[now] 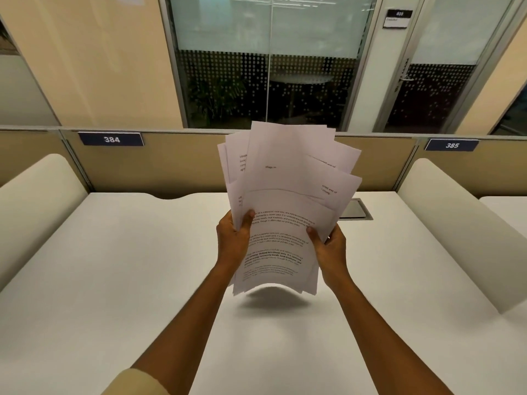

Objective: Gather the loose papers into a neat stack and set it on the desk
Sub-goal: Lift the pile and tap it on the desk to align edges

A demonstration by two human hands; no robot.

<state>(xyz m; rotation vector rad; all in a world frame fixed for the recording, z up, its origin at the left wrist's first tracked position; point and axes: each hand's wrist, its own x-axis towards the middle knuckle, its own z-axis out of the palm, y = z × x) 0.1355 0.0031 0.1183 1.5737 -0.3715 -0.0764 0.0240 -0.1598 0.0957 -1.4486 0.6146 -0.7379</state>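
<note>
You are holding the papers (288,212) up in the middle of the frame, lifted clear of the white table (114,266), with their shadow falling on the tabletop just below the lower edges. Your left hand (232,238) grips the left edge of the bundle: the thumb lies across the printed front of the sheets, and the other fingers are hidden behind them. Your right hand (330,248) clasps the right edge the same way, thumb on the front sheet, the remaining fingers wrapped behind, with a couple of tips peeking past the paper's right edge. So the sheets sit pinched between thumb and fingers on both sides, at about the middle of the frontmost sheet's height.

The bundle is far from squared. Above your hands the sheets fan out toward the upper centre of the frame, corners pointing in different directions, some tilted left and some right. Below your hands the lower edges bow upward in an arch and are blurred.

Behind the papers, to the right of centre, a dark rectangular panel (356,209) is set into the table, partly covered by the fan. Cream dividers rise at the left and right edges of the table. Along the back partition, a label reading 384 (111,139) sits at upper left and one reading 385 (452,145) at upper right.
</note>
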